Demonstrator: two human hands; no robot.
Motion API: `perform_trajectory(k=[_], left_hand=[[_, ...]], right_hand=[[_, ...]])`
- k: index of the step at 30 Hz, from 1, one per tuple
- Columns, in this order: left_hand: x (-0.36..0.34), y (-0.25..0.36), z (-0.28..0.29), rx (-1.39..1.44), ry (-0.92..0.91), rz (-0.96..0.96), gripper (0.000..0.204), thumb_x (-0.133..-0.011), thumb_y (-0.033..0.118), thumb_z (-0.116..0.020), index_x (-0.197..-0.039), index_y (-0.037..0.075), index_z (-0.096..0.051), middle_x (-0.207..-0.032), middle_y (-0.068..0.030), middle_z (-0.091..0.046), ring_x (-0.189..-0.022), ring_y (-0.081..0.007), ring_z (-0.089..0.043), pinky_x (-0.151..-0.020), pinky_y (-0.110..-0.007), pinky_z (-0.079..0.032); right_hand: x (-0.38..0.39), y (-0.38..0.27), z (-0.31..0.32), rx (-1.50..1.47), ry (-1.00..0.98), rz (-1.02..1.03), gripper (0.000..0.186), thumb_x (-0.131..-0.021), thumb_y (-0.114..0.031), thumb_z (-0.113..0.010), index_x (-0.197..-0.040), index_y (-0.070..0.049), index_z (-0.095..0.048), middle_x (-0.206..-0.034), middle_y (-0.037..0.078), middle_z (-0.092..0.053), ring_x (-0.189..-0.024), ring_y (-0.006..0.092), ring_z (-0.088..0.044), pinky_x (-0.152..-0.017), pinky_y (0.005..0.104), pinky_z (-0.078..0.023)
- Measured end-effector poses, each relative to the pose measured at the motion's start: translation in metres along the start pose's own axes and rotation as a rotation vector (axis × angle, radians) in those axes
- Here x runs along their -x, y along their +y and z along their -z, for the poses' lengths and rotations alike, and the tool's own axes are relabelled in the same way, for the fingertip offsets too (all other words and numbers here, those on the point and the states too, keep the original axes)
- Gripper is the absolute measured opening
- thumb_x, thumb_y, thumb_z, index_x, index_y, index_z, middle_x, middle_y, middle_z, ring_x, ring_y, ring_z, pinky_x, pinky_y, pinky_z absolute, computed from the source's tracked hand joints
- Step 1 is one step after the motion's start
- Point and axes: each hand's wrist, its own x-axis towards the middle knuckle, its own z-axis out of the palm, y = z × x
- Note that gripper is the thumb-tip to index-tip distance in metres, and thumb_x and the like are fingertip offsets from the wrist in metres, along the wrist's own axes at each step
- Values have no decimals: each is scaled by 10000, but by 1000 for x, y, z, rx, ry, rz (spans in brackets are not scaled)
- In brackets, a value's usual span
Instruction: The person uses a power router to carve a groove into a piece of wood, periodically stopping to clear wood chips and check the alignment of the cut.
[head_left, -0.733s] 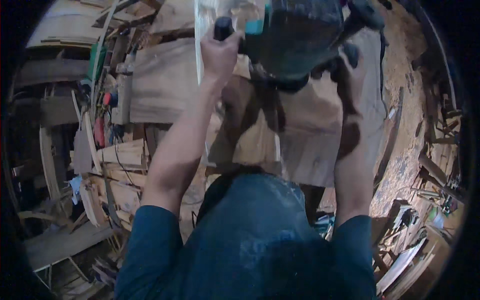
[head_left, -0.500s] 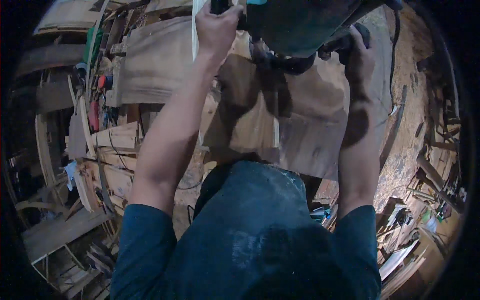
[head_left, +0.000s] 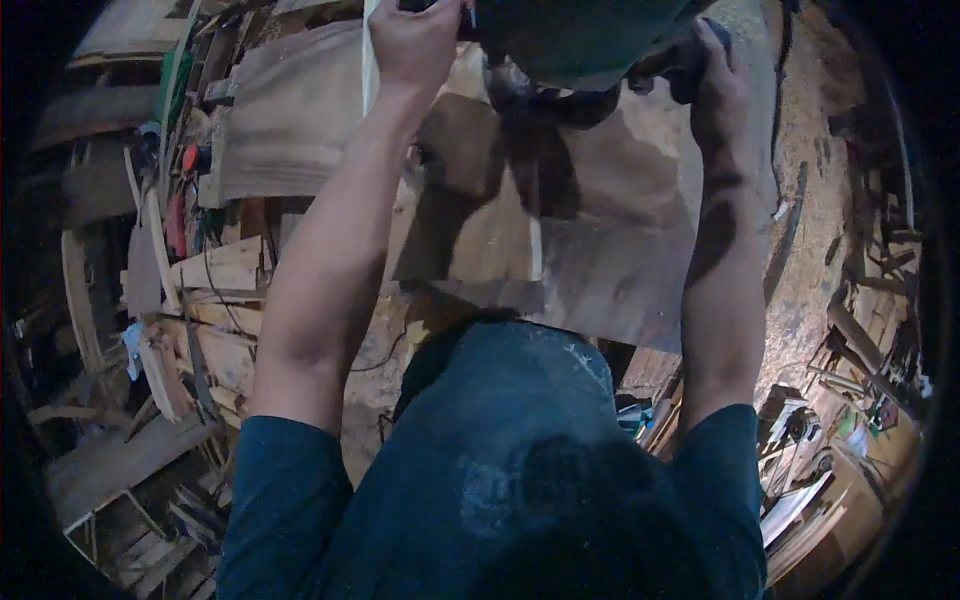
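A large dark teal and black power tool (head_left: 580,40) is at the top of the view, partly cut off by the edge. My left hand (head_left: 415,45) is wrapped round a black handle on its left side, near a pale strip of wood (head_left: 369,75). My right hand (head_left: 718,80) grips a black part at the tool's right. Beneath the tool lie brown wooden boards (head_left: 600,290), some overlapping, with shadows across them. My arms are stretched forward over these boards.
Piles of timber offcuts (head_left: 190,360) fill the left, with red-handled tools (head_left: 177,222) and a green item (head_left: 172,80) among them. A rough, chip-strewn wooden surface (head_left: 805,230) runs along the right, with more scraps (head_left: 850,340) beyond.
Both my hands and the power tool have moved toward the top edge, away from my body, so less of the tool shows. My left hand has also shifted slightly left.
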Motion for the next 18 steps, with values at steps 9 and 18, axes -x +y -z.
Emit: perform_trajectory(k=[9,18], left_hand=[[-5,-1,1,-45,12,-125,36,-850,25,-586,-829,27,-556,-731,39,-481,-674,-86,-463,-592,-255,-391],[5,7,-9,66,-21,-6,103,-878,58,-606,-808,36,-534,-722,27,-475,-628,-92,-449,-559,-281,-392]], right_hand=[[-35,-24,23,216,-100,258,406,-983,-398,-476,-1116,-41,-617,-997,70,-629,-917,175,-597,-859,339,-478],[-45,-54,34,238,-42,212,412,-964,-423,-522,-1105,-49,-621,-991,60,-612,-941,185,-579,-874,387,-450]])
